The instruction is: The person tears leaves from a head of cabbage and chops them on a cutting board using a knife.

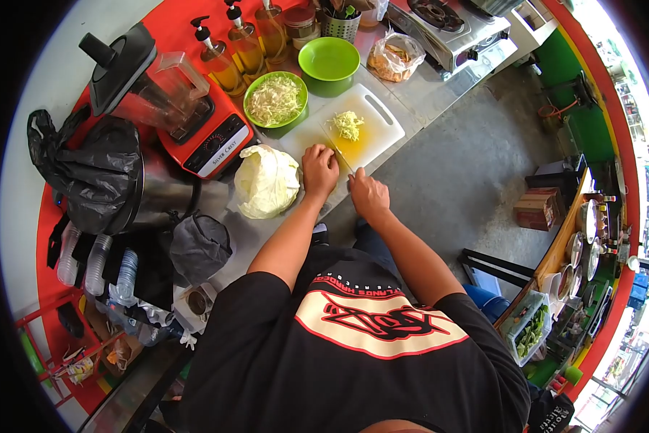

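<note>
Shredded cabbage (347, 126) lies in a small loose heap on the white cutting board (382, 137), just forward of both hands. Right hand (368, 195): fingers closed around the handle of a knife (344, 160) at the near edge of the board; the thin blade points forward and slightly left across the surface. Left hand (320, 172): fingers bent, positioned at the near left part of the board; the palm is hidden, so whether it grips anything cannot be told.

Left of the left hand, just beside it: a pale cabbage head (267, 184) on the metal counter (422, 94). Forward of the left hand: a green bowl (290, 124) filled with further shreds. Behind and right of that bowl: a second green bowl (329, 59). Further left: a red blender (220, 148). At the rear: pump bottles (245, 54) containing amber liquid. Right of the second bowl: a clear plastic bag (395, 56), then a stove (447, 36).
</note>
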`<state>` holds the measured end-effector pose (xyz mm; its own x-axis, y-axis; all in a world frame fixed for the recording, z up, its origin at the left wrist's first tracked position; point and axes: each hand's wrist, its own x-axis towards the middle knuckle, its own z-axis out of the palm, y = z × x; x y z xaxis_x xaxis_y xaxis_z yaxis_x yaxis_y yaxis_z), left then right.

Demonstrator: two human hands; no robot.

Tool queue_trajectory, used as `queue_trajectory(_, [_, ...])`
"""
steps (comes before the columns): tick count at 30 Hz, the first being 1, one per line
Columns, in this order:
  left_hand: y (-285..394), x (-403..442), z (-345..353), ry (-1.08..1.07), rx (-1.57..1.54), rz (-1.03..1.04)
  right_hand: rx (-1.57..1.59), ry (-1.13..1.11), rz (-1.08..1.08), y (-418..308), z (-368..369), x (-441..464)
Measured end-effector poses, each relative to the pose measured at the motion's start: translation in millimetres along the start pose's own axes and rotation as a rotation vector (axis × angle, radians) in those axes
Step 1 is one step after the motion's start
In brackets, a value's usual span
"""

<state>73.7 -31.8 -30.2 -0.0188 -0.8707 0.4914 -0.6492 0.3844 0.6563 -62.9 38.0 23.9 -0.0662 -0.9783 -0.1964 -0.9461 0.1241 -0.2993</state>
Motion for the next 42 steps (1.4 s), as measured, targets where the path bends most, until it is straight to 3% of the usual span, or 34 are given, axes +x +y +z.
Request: queue_trajectory(42, [5.3,-2.1,-12.6,-0.067,-0.028,-0.089,0.057,0.011,0.045,-19.2,-5.1,4.1])
